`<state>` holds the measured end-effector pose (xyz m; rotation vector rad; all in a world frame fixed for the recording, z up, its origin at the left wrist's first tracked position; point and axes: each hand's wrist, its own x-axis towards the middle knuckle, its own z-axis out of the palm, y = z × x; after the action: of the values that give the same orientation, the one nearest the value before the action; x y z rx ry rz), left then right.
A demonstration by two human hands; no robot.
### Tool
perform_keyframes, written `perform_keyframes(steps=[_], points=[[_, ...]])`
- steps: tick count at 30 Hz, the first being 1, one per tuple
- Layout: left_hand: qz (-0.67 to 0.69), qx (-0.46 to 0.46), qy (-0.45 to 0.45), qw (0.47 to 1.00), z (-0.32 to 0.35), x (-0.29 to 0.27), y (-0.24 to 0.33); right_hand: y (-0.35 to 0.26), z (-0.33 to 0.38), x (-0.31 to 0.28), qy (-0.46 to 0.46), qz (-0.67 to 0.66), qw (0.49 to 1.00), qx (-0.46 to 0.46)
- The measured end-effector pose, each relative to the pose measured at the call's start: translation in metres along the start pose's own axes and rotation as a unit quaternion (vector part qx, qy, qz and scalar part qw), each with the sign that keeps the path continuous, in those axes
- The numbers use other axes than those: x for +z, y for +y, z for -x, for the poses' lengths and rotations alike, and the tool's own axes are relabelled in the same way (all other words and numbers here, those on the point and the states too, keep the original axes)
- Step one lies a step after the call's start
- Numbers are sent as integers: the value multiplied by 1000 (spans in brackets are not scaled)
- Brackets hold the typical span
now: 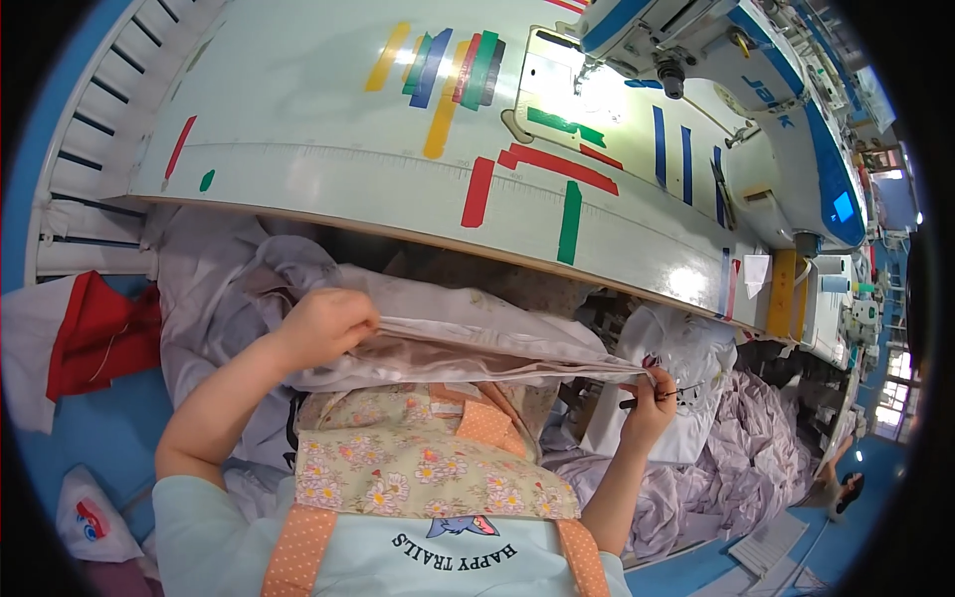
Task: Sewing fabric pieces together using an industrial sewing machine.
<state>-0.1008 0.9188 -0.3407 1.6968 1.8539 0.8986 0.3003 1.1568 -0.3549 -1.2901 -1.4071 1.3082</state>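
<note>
A length of pale pinkish-white fabric (468, 355) lies across my lap, its long folded edge drawn taut between my two hands. My left hand (333, 323) is closed on the fabric at the left, with the fingertips curled out of sight. At the far end of that edge, my right hand (652, 406) pinches the fabric's corner. A slim dark tool (628, 404) also sticks out from the right hand; its kind is too small to make out. Under the fabric is a flowered apron (398, 463) with orange dotted straps.
A white sewing table (338, 169) with coloured tape strips runs along the far side. A sewing machine (776, 109) stands on it at the right. Crumpled lilac cloth (746, 458) is heaped at the right, a white bag (662, 348) beside it. Red cloth (99, 338) hangs at the left.
</note>
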Motion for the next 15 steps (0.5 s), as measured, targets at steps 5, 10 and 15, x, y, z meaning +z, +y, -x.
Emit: perform_keyframes(steps=[5, 10, 15], points=[[-82, 121, -24, 989, 5, 4, 1, -1, -1, -3, 3, 10, 1000, -1], [-81, 81, -25, 993, 11, 10, 10, 1, -1, -1, 14, 11, 1000, -2], [-65, 79, -28, 994, 14, 14, 9, 3, -4, -1, 19, 11, 1000, 2]])
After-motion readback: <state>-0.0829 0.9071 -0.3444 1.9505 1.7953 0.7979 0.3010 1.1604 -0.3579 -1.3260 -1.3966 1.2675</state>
